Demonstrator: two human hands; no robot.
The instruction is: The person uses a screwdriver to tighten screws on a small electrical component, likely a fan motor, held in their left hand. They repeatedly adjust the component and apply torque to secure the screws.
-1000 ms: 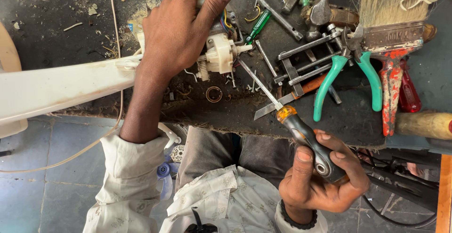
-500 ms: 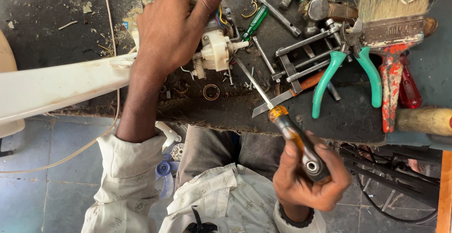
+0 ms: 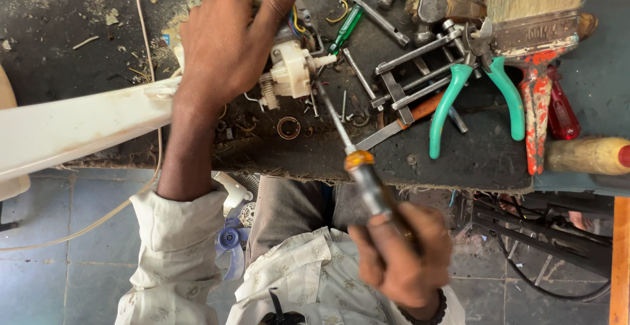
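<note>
- My left hand [image 3: 226,43] is clamped over a small cream-white motor unit [image 3: 289,69] on the dirty dark workbench [image 3: 79,29], fingers curled across its top and the thumb stretched past its far side.
- The unit shows a little toothed gear at its near end, and coloured wires [image 3: 298,26] run out of it under my thumb.
- My right hand [image 3: 400,259] is wrapped tight around the handle of a screwdriver [image 3: 357,161]; the hand is blurred, so I cannot make out each finger.
- The screwdriver has a dark handle with an amber collar, and its thin shaft slants up and left until the tip meets the right side of the motor unit.
- A long white plastic arm [image 3: 72,128] lies to the left of my left wrist, just beside the unit.
- A brass-coloured ring [image 3: 288,128] sits on the bench near the unit, with loose screws around it.
- To the right lie teal-handled pliers [image 3: 476,95], a metal puller [image 3: 407,79], a wide paintbrush [image 3: 535,10] with a red-stained handle, and a green-handled screwdriver [image 3: 344,28], all apart from my hands.
</note>
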